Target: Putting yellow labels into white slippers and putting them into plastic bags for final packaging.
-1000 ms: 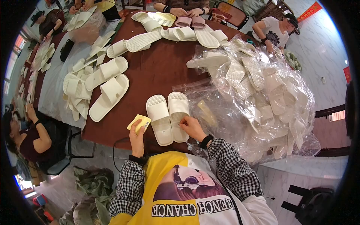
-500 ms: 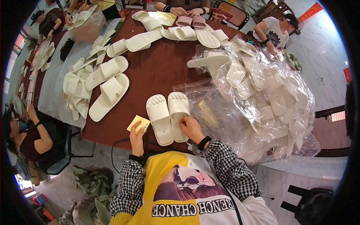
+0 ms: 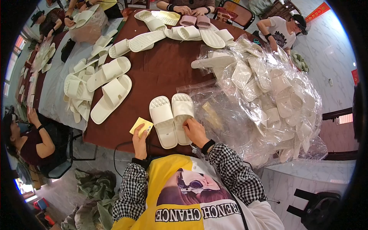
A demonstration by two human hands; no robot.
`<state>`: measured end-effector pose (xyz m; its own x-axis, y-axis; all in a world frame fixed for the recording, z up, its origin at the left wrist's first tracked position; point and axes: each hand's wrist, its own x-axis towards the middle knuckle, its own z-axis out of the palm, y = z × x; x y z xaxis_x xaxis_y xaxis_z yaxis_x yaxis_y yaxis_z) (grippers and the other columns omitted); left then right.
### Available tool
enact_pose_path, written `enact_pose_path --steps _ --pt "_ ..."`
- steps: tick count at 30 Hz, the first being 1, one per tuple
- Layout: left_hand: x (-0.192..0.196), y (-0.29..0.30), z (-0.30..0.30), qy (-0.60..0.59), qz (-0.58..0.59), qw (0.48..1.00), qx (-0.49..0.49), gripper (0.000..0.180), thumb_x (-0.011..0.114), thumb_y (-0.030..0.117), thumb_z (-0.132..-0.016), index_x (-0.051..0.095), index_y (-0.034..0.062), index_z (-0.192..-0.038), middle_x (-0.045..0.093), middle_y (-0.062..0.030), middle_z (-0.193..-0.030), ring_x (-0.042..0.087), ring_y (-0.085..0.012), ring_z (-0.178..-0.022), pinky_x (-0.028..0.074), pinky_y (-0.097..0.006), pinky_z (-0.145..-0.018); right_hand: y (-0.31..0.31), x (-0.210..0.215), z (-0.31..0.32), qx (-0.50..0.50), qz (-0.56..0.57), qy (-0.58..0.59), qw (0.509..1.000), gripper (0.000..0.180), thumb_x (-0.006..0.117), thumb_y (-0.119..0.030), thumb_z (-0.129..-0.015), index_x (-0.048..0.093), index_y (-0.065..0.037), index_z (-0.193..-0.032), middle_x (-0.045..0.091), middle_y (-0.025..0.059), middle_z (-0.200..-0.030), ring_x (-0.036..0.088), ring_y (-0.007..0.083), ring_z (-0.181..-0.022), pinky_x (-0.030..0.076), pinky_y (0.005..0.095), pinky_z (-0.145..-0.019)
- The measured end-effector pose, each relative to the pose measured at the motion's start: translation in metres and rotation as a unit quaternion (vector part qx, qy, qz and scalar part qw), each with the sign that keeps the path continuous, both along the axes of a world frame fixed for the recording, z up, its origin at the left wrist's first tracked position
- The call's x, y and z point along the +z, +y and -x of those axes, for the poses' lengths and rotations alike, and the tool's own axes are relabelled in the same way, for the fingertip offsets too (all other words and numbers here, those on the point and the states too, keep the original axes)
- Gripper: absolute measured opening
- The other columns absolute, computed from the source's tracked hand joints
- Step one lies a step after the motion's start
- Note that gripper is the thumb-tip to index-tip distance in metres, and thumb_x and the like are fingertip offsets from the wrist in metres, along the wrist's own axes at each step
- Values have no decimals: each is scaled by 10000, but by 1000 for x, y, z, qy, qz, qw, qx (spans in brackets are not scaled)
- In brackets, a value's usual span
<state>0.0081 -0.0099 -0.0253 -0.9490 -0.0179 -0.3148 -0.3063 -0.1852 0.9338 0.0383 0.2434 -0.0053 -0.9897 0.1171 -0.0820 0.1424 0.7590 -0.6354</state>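
Covered in dark brown, the surface (image 3: 157, 76) is reached from its near edge by two bare hands. Between thumb and fingers of the left hand (image 3: 140, 143), a yellow pad (image 3: 138, 125) is pinched, just beside a pair of off-white slippers. By the fingers of the right hand (image 3: 196, 133), bunched together, the inner sole of the right slipper (image 3: 182, 104) is touched just behind the strap; whether anything small is pinched there cannot be told. Between the fingers of both hands the left slipper (image 3: 163, 118) is set, touching its mate, and both toes are pointed away. Just to the right of the right fingers, clear plastic (image 3: 205, 94) is spread in crumples, and farther right a heap of white slippers (image 3: 283, 94) is covered by more plastic. Beyond the left fingers, off to the left, two loose slippers (image 3: 116, 92) are laid side by side, with a jumbled pile (image 3: 78, 86) past them. Well beyond both hands, white slippers (image 3: 147, 41) are strung along the far side, where pink slippers (image 3: 188, 20) are touched by a co-worker's hands (image 3: 200, 10).
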Motion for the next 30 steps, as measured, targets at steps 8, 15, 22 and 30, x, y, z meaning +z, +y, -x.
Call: enact_pose_path --steps 8,15,22,30 --pt "-6 -2 -1 2 2 1000 0 303 568 45 -938 556 -14 -1235 573 -67 -1175 567 -122 -1015 463 -244 -900 1 1 6 15 -30 -29 999 183 584 -179 -882 522 -62 -1009 638 162 -971 624 387 -835 489 493 -707" --pt "-3 0 -1 6 12 1000 4 305 561 27 -933 558 -9 -1236 573 -65 -1172 565 -118 -1014 462 -244 -899 4 -8 6 10 -20 -20 1000 175 570 -188 -895 528 -63 -1009 636 165 -976 626 396 -823 490 499 -704" --pt "1 -1 -1 8 25 1000 4 306 554 12 -927 560 -10 -1232 574 -66 -1177 565 -123 -1016 460 -250 -904 7 -4 3 26 35 -7 999 179 560 -196 -905 523 -55 -1009 627 161 -982 624 380 -856 493 466 -724" --pt "-5 -2 -2 9 22 1000 4 305 557 14 -926 559 -8 -1230 573 -66 -1180 564 -124 -1023 456 -251 -908 5 -9 2 29 16 0 999 176 564 -194 -906 507 -60 -1003 622 161 -981 626 380 -837 494 469 -705"
